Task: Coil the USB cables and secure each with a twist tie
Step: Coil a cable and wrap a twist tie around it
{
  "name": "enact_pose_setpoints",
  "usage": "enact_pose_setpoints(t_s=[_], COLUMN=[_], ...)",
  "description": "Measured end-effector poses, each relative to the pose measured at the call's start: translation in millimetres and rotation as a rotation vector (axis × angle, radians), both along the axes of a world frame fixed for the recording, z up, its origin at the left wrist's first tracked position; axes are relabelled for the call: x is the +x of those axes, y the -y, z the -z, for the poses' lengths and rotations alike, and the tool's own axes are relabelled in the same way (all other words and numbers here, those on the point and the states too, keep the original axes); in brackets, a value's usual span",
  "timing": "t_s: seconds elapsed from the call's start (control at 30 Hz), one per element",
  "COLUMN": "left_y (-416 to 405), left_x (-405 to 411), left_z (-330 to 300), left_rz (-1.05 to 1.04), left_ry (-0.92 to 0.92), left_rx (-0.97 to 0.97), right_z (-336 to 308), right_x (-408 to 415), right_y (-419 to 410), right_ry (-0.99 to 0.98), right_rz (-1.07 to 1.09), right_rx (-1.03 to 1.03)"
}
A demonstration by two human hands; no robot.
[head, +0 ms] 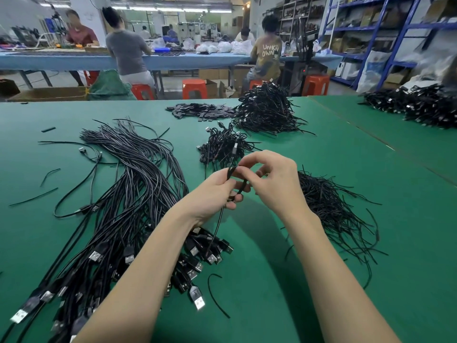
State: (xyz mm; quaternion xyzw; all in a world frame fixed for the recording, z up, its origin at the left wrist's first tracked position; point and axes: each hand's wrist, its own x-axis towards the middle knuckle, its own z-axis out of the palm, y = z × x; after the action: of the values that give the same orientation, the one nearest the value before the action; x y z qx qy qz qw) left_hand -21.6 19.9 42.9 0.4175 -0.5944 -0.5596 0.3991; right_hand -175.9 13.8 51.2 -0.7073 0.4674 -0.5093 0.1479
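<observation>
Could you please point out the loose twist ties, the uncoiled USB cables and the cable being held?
Twist ties [331, 209], head view: middle of pile.
Uncoiled USB cables [138, 184], head view: mid-bundle.
Held cable [231, 172], head view: coiled loop between hands.

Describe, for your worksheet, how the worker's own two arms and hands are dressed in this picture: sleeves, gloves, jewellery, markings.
Both forearms are bare as far up as the picture shows, so no sleeve cuff is in view. The left hand and right hand wear no gloves. No watch, bracelet or wristband shows on either wrist, and no ring, tape or marking can be seen on the visible fingers.
</observation>
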Motion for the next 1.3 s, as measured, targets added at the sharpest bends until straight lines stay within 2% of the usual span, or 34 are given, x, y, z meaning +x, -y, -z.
enact_pose_setpoints(t_s=[0.17, 0.33, 0.47, 0.53, 0.63, 0.77, 0.83, 0.87, 0.97, 1.0, 1.1, 1.3], left_y=[0, 0, 2, 0, -3, -1, 1, 3, 7, 8, 6, 6], left_x=[3, -4, -4, -8, -17, -22, -20, -18, -10, -8, -10, -12], left_z=[-2, 2, 5, 5, 3, 10, 14, 14, 16, 16, 16, 15], left_rz=[-0.009, -0.027, -0.024, -0.021, -0.041, -0.129, -0.189, -0.222, -0.308, -0.324, -0.334, -0.331], left_ry=[0.031, 0.239, 0.462, 0.412, 0.163, 0.104, 0.038, -0.024, -0.243, -0.299, -0.376, -0.400], left_rx=[0.012, -0.083, -0.220, -0.239, -0.171, -0.159, -0.105, -0.067, 0.045, 0.076, 0.129, 0.161], right_z=[0, -7, -9, -11, -13, -10, -14, -18, -30, -32, -27, -14], right_x=[0, 2, 9, 6, -4, -7, -16, -25, -57, -62, -63, -61], right_y=[-4, -6, -9, -10, -9, -9, -8, -8, -7, -9, -12, -9], right_ry=[0.330, 0.203, 0.310, 0.398, 0.558, 0.617, 0.498, 0.298, -0.512, -0.649, -0.795, -0.798], right_rz=[-0.036, -0.077, -0.029, -0.077, -0.112, -0.105, -0.078, -0.028, 0.068, 0.063, 0.084, 0.151], right_rx=[0.245, 0.339, 0.399, 0.458, 0.521, 0.560, 0.581, 0.585, 0.650, 0.723, 0.891, 0.922])
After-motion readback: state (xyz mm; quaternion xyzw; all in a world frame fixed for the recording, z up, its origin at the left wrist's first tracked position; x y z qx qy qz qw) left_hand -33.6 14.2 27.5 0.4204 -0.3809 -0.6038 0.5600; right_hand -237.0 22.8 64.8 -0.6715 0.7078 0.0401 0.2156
